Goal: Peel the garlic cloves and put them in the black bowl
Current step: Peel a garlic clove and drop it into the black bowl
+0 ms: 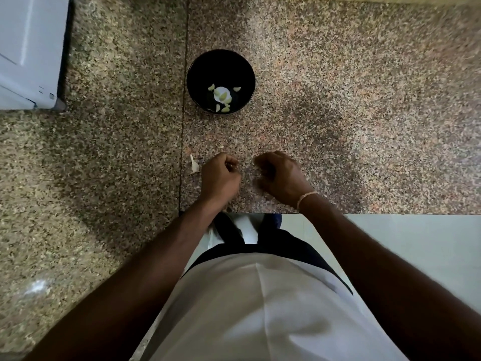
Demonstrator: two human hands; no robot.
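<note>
Six or so pale peeled garlic cloves (pixel 223 98) lie at the bottom of one round black bowl (pixel 197 66), which stands on the speckled granite worktop (pixel 338 100) well beyond the person's two hands. One scrap of white papery garlic skin (pixel 194 165) rests on the stone just left of the left hand (pixel 220 178); a smaller fleck lies above it. Both hands hover close together near the worktop's front edge, fingers curled inward. The left hand appears to pinch something small at its fingertips, though blur hides what; whether the right hand (pixel 279 175), wearing one thin pale bracelet (pixel 305 198) at the wrist, holds anything cannot be told. Judged from this, peeling is under way: the skin is best split at the root end and pulled off in strips, the bare clove then carried forward to the bowl. One white appliance (pixel 28 53) sits at far left.
</note>
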